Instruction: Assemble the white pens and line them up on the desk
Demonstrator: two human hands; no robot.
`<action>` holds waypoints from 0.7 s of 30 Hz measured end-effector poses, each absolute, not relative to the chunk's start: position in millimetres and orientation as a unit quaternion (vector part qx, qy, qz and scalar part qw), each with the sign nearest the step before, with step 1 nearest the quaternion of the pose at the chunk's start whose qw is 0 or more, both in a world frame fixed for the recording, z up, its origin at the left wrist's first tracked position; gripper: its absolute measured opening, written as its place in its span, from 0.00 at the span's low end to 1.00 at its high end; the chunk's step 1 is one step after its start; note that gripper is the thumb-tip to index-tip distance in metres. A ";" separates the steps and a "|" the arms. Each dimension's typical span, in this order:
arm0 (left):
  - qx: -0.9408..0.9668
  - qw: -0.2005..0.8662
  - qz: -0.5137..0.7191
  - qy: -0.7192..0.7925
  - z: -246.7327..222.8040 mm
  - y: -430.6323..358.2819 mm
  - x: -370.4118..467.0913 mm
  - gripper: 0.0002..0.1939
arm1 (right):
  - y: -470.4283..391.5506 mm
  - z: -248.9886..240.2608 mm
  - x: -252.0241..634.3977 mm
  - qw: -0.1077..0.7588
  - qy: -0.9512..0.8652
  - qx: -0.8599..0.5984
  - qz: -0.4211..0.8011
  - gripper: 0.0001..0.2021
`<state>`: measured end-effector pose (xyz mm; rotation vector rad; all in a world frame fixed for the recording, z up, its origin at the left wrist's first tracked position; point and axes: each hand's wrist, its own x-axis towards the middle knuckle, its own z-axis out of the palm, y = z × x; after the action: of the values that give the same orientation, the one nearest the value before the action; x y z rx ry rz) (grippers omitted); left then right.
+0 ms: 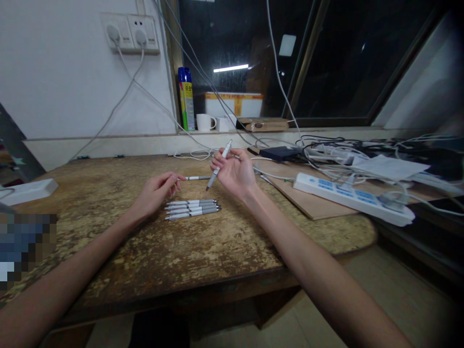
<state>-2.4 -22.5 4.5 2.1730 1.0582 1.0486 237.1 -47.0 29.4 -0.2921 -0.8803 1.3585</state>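
A white pen with a grey grip [219, 165] is held in my right hand [237, 175], its palm turned up and its fingers closed around the barrel. The pen slants, with its dark tip pointing down toward the table. My left hand [154, 193] is over the table with loosely bent fingers apart. Its fingertips are at the left end of a single white pen [198, 178] lying flat; whether they touch it I cannot tell. Nearer me, several similar white and grey pens [192, 211] lie side by side in a row, grips to the right.
The worn wooden table [181, 256] has a brown board [308, 203] at its right, with a white power strip [351, 197] across it. Tangled cables and papers [391, 166] lie behind. A spray can [186, 101] and a white mug [205, 122] stand on the window sill.
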 end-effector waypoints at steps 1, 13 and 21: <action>0.799 0.256 0.387 0.383 4.5 -22.0 -2.5 0.25 | -45.9 29.4 235.8 0.678 -0.390 -0.125 0.611 0.11; 0.798 0.314 0.393 0.332 10.3 -29.5 2.2 0.23 | -39.4 4.9 224.0 0.547 -0.689 -0.301 0.369 0.04; 0.805 0.296 0.376 0.350 3.5 -21.7 -2.8 0.19 | -39.2 -4.6 225.6 0.469 -0.762 -0.364 0.259 0.11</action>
<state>-2.8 -21.7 3.5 2.1413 0.9310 0.9997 225.6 -39.2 -4.6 -0.8911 -1.8674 0.6353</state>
